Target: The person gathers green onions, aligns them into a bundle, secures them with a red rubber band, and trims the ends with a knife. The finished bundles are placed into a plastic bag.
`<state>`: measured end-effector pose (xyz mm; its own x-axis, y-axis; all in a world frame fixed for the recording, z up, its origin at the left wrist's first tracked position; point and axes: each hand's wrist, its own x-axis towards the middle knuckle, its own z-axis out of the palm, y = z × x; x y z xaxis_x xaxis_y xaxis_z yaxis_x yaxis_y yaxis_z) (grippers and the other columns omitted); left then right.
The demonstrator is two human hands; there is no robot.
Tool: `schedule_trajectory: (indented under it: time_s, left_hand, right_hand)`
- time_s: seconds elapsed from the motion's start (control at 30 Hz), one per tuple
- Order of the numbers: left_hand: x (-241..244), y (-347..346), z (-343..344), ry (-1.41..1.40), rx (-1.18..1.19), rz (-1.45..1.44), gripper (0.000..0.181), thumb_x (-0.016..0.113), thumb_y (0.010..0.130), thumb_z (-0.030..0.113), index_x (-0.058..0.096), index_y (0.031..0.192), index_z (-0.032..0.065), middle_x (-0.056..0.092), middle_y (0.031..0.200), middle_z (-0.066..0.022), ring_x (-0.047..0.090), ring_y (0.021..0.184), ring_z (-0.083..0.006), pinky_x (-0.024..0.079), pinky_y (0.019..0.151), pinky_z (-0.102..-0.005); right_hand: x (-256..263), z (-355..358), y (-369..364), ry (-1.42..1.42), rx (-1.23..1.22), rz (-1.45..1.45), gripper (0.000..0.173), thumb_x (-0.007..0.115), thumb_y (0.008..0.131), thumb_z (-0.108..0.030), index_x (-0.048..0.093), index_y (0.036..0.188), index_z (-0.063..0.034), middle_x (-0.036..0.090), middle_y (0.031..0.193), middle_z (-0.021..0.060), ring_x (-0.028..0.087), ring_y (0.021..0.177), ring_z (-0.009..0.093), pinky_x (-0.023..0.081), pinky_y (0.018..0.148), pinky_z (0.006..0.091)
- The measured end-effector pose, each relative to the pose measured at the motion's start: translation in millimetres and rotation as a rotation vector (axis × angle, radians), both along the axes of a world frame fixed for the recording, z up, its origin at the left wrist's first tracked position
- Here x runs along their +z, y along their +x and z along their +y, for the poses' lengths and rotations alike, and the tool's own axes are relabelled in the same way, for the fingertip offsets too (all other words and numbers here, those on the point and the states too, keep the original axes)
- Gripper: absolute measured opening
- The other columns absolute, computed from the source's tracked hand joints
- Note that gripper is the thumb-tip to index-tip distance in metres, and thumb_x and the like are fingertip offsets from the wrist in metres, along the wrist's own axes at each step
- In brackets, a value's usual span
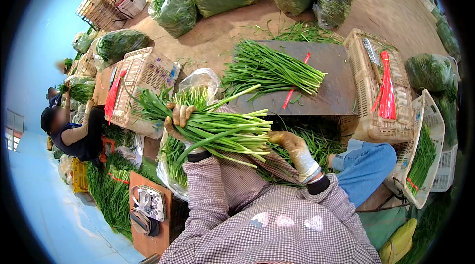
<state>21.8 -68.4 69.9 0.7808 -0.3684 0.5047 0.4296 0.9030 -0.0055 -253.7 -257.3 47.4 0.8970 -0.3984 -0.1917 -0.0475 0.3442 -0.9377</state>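
Observation:
My left hand [180, 119], in a stained glove, is closed around a loose bunch of garlic chives [222, 126]. Their leafy tops point left, and the pale stem ends fan out to the right. My right hand [293, 149], gloved too, has its fingertips at those stem ends; whether it pinches any stem is unclear. Beyond the hands, a second pile of chives [274, 67] lies on a dark board [334, 78], with a red strip [289, 97] passing beneath it. A clear plastic bag [202, 78] with more chives stands behind and below my left hand.
A plastic crate [384, 130] at right carries a knife [371, 52] and red ties [387, 85]. Another crate [144, 85] with red ties [113, 93] stands left. A white basket [438, 126] holds a tied bunch. A person [74, 130] sits at far left. A wooden stool [148, 241] bears bags.

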Motion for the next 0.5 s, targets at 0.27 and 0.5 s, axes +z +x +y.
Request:
schedule_trajectory:
  time_s: [0.27, 0.5]
  left_hand:
    - [-7.9, -0.8, -3.7, 0.024, -0.011, 0.012, 0.025, 0.059, 0.099, 0.008, 0.056, 0.121, -0.0020, 0.052, 0.072, 0.0000, 0.054, 0.064, -0.0136, 0.046, 0.079, -0.0329]
    - [-9.1, 1.0, 0.2, -0.110, 0.038, 0.047, 0.025, 0.055, 0.100, 0.009, 0.055, 0.122, -0.0022, 0.052, 0.074, -0.0011, 0.054, 0.067, -0.0153, 0.046, 0.081, -0.0328]
  right_hand:
    - [-2.8, 14.8, 12.1, -0.015, -0.354, -0.141, 0.018, 0.065, 0.100, -0.014, 0.072, 0.098, 0.0030, 0.071, 0.096, 0.0062, 0.066, 0.090, 0.015, 0.052, 0.088, 0.0285]
    - [-17.0, 7.3, -2.2, 0.048, 0.164, -0.126, 0.030, 0.057, 0.105, -0.016, 0.065, 0.125, 0.0046, 0.071, 0.118, 0.0138, 0.066, 0.109, 0.022, 0.050, 0.103, 0.0347]
